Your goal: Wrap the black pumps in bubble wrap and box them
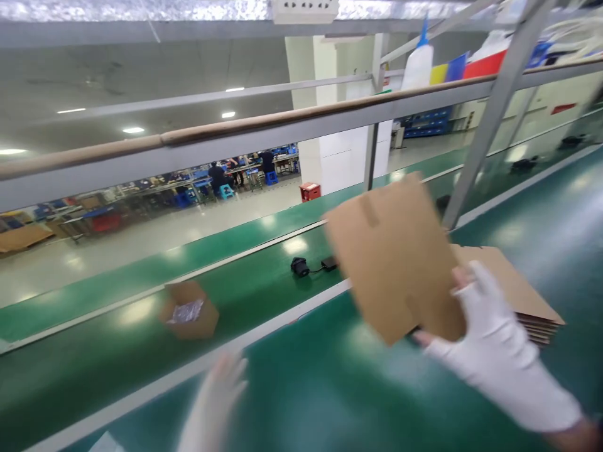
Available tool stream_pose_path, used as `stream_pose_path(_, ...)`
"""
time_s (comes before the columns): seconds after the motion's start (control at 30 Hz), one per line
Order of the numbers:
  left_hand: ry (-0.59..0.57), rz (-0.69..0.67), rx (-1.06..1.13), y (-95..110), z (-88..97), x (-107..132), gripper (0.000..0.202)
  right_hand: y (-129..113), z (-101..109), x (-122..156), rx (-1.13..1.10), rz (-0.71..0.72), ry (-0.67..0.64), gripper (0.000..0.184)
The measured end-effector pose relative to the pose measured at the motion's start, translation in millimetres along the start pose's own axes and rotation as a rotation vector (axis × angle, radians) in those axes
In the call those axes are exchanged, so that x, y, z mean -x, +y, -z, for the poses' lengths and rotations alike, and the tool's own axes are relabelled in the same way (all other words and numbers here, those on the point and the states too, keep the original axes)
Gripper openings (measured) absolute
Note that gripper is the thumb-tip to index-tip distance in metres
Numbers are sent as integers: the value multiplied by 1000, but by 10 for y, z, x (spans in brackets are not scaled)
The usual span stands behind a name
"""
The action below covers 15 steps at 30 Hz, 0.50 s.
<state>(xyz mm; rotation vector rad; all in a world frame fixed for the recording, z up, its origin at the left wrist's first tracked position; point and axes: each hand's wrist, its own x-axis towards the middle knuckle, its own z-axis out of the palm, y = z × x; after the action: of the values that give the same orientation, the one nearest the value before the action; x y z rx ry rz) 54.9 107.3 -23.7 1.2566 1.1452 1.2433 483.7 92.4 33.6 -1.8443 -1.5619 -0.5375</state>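
Observation:
My right hand (494, 345), in a white glove with bare fingertips, grips a folded-flat cardboard box (400, 257) by its lower right edge and holds it up, tilted, above the green work surface. Just behind that hand lies a stack of flat cardboard boxes (509, 282). My left hand (219, 389), also in a white glove and smeared by motion, is over the near edge of the surface. Its fingers are stretched out and nothing shows in them. Beyond it, an open cardboard box (191, 311) with a clear plastic bag (187, 311) inside stands on the green conveyor belt (254, 289).
A black device with a cable (301, 267) lies on the belt, with further dark items farther right. A metal rail (282, 129) and a slanted post (499, 113) cross in front of me. A white bottle with a blue nozzle (418, 66) stands above the rail. People sit at distant benches.

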Motion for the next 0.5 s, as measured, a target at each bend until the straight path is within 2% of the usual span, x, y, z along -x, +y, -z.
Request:
stream_pose_path(0.03,12,28,92,77,-180,83,73,-323,-92,208,-86,117,14,103)
stream_pose_path(0.07,61,71,165,150,-316,162,71,-594,-198,422,-191,248,-28,111)
stream_pose_path(0.13,196,124,201,265,-429,308,66,-963,-417,796,-388,369,-195,114)
stream_pose_path(0.2,277,142,207,315,-366,444,62,-1145,-604,1003,-581,307,-398,100)
stream_pose_path(0.27,226,152,240,298,-225,572,57,-1252,-725,1038,-755,132,-547,78)
stream_pose_path(0.33,144,157,254,227,-102,669,52,-1368,-752,1011,-872,10,-630,59)
stream_pose_path(0.37,151,154,218,177,-58,697,51,-1436,-729,1016,-909,23,-634,52)
stream_pose_path(0.5,394,137,-118,-30,52,671,54,-1657,-534,1311,-931,320,-487,33)
